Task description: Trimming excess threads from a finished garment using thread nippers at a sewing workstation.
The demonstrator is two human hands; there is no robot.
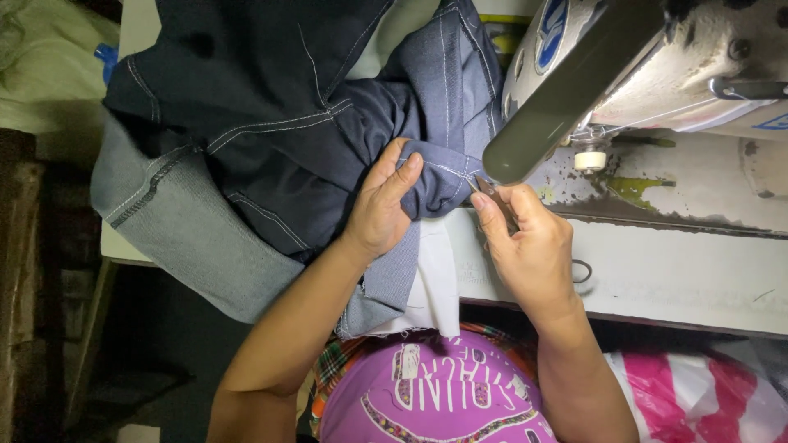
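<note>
The left hand [379,205] is pinching soft, floppy denim [271,148]; at its three o'clock, the right hand [529,246] is gripping small scissors [484,187] at the seam.

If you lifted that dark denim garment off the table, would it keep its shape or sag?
Probably sag: the denim garment already drapes in folds over the table edge. It looks fairly heavy, with thick stitched seams. Unlikely to slip; the left hand bunches it easily.

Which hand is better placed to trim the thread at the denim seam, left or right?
Probably the right hand: it holds small snips with the tip at the seam. The left hand grips the folded denim and steadies it.
</note>
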